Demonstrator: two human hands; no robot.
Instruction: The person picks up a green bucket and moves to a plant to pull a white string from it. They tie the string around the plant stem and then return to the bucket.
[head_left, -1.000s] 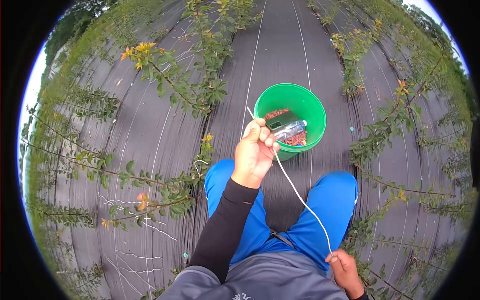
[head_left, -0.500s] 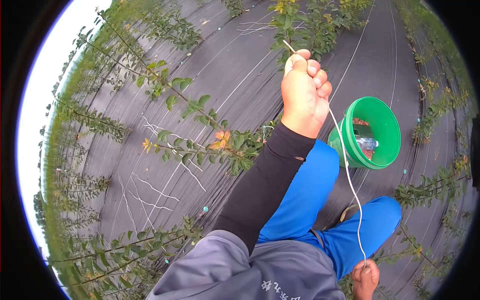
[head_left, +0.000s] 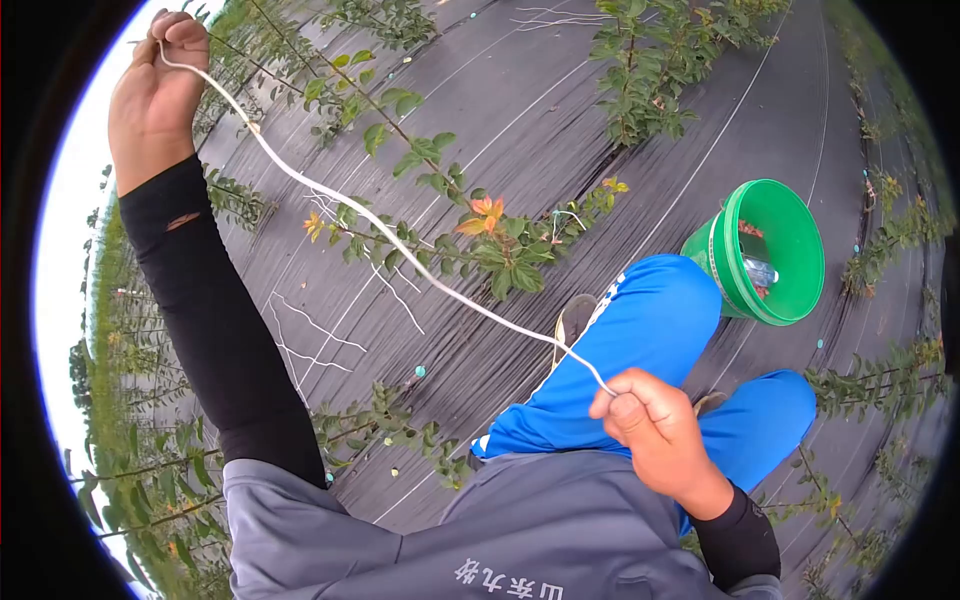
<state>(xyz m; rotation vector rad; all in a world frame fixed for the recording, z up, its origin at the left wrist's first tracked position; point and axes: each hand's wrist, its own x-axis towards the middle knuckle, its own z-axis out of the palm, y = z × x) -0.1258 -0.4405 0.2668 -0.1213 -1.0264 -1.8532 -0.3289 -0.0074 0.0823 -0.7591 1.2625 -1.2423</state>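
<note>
A long white cord [head_left: 385, 228] runs slackly across the view between my two hands. My left hand [head_left: 160, 95], raised at the upper left, has its fingers closed on one end of the cord. At the lower right, my right hand [head_left: 655, 430] pinches the other end above my blue trousers. A leafy branch with orange tip leaves [head_left: 487, 214] lies under the middle of the cord, with a thin pale tie [head_left: 568, 214] around its stem near the right end.
A green bucket [head_left: 733, 262] with a clear bottle [head_left: 760, 272] and reddish bits inside stands at the right. White cord pieces [head_left: 320, 325] lie on the black ground sheet [head_left: 540, 130]. Leafy plants [head_left: 640, 65] stand around, and my shoe [head_left: 574, 322] is beside my leg.
My left hand has swung far to the left, and the cord now stretches over the branch. My right hand has come up and left from the bottom right, still pinching the cord.
</note>
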